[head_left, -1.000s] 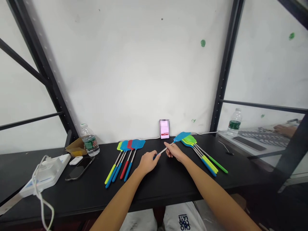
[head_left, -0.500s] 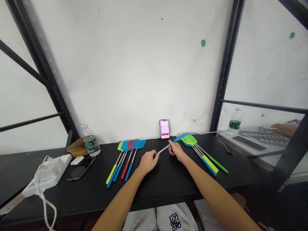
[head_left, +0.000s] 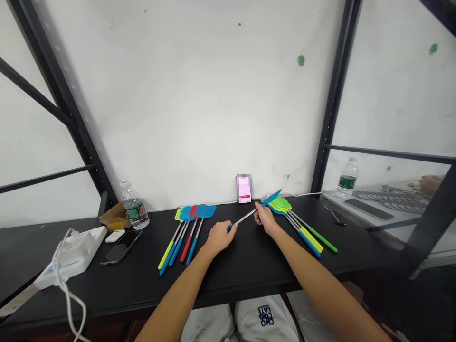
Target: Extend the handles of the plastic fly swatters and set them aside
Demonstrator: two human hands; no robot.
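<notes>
My left hand (head_left: pixel 220 236) is closed round the blue handle of a fly swatter (head_left: pixel 246 216) with a silvery shaft. My right hand (head_left: pixel 265 217) grips the same swatter where the shaft meets its blue head, which tilts up to the right and is seen nearly edge-on. To the left, a fanned group of yellow-green, blue and red fly swatters (head_left: pixel 193 239) lies on the black table (head_left: pixel 245 270), heads toward the wall. On the right another group of green, yellow and blue fly swatters (head_left: pixel 302 229) lies overlapped, just beyond my right hand.
A lit phone (head_left: pixel 244 189) leans on the wall. At left are a water bottle (head_left: pixel 134 207), a cardboard box (head_left: pixel 114 217), a dark phone (head_left: pixel 121 248), a white case (head_left: pixel 115 236) and a power strip (head_left: pixel 71 259) with cables. Past the right post, another person's hand (head_left: pixel 432 184) is near a keyboard.
The held swatter's shaft has drawn out longer between my hands. My right hand has shifted slightly right, and the blue head tilts up more steeply.
</notes>
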